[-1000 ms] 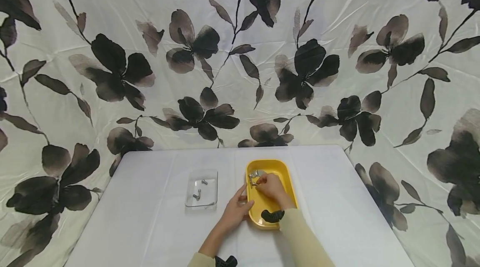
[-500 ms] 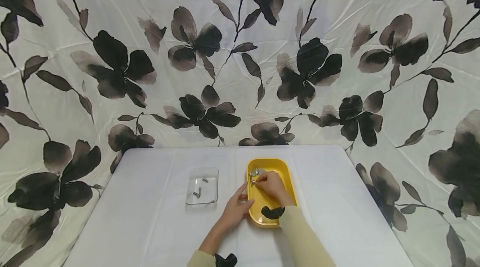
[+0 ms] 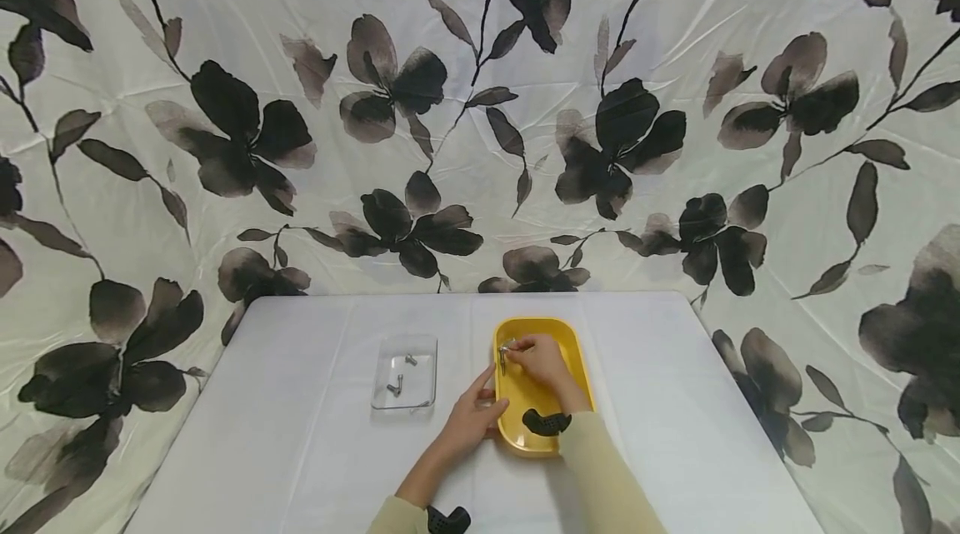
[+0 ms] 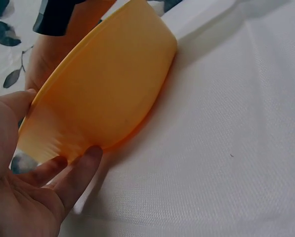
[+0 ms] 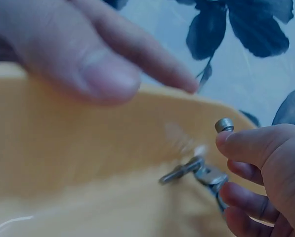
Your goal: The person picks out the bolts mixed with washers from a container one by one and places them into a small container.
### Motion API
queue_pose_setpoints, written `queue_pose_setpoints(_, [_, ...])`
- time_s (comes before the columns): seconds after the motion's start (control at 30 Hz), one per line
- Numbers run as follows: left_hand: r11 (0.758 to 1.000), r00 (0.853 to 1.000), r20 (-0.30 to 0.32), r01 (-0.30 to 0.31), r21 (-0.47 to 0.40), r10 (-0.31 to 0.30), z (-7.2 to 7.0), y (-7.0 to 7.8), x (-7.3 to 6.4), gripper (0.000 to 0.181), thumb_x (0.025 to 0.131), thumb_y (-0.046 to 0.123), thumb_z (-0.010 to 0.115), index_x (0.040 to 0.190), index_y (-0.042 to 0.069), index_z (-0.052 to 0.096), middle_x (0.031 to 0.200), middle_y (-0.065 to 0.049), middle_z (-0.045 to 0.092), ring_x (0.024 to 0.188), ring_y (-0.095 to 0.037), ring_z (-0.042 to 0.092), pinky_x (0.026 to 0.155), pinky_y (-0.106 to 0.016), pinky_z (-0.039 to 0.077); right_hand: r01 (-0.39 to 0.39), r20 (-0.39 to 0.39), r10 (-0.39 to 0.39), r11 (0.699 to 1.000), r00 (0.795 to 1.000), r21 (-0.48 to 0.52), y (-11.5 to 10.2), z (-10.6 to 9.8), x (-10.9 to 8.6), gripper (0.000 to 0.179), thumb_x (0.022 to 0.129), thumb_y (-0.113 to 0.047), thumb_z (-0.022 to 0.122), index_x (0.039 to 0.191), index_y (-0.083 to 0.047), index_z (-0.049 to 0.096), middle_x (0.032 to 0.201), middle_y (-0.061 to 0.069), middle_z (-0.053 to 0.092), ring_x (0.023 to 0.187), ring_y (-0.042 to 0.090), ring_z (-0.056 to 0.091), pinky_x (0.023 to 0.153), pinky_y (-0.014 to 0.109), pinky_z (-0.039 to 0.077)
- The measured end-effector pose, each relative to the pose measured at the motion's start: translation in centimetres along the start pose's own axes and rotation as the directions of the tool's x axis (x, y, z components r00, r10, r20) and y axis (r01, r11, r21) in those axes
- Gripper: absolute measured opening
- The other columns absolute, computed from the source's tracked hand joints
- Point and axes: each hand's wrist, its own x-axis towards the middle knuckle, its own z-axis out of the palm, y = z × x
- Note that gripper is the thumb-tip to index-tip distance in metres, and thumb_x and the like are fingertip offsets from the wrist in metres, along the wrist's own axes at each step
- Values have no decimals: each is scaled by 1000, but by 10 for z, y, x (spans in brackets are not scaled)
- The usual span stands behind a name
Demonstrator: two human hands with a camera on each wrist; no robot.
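Note:
A yellow oblong tray [image 3: 525,442] stands on the table right of the middle. My left hand [image 3: 463,426] holds its left side, with the thumb over the rim and fingers against the outer wall [image 4: 103,74]. Over the inside of the tray, my right hand [image 3: 546,363] pinches a metal bolt between thumb and forefinger. The round head of this bolt [image 5: 225,124] shows above the fingertips; its shank is mostly hidden. Beneath the hand, another bolt [image 5: 181,171] and a flat metal piece with a hole [image 5: 211,176] lie by the tray wall.
A clear plastic box [image 3: 403,407] with several bolts [image 3: 395,388] stands left of the tray on the white-covered table [image 3: 262,434]. Behind the table hangs a floral cloth [image 3: 480,142]. A black strap device [image 3: 545,422] sits on the right wrist.
My right hand has moved slightly up and toward the far end inside the tray, with a bolt now lifted in its fingertips. The left hand keeps its place on the tray.

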Motion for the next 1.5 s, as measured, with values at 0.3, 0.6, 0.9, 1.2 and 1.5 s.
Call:
queue_pose_setpoints(0.3, [997,1000,6,6,76,-7,-6,7,-2,61,99,25,59,153,19,31,130,-21,47,94,-25,64,70,-37,59,49,-18,-49,999,999,-23,-26,-7,3,11,86,-17,75,91,-7,75,84,1,68,61,13,52,54,23,46])
queue_pose_setpoints(0.6, [968,993,106,-78,240,54,-32,44,-22,46,101,25,54,144,8,46,127,-21,54,103,-38,60,76,-40,58,139,14,-139,990,990,-3,-49,-2,8,4,88,-12,73,89,-8,75,84,0,68,69,14,58,60,25,52])
queue_pose_setpoints(0.9, [778,997,13,-66,625,74,-66,92,-46,44,99,33,57,138,12,54,120,-15,63,100,-31,63,78,-44,55,174,75,-170,984,983,-47,-71,13,14,6,88,-18,74,90,-13,76,85,-5,68,69,15,57,61,26,52])
queue_pose_setpoints(1.2, [679,964,-242,103,726,113,-112,112,-71,56,97,29,58,146,7,43,120,-25,61,101,-41,63,68,-48,55,212,114,-208,977,972,-24,-92,33,18,6,87,-18,74,90,-12,75,83,-6,68,68,15,58,62,25,52])
queue_pose_setpoints(1.5, [716,942,-320,153,681,102,-154,93,-73,60,99,28,55,150,4,34,131,-35,50,114,-54,51,76,-59,53,194,139,-188,981,972,-28,-108,47,17,8,87,-22,75,91,-16,77,92,-6,67,71,14,59,63,25,51])
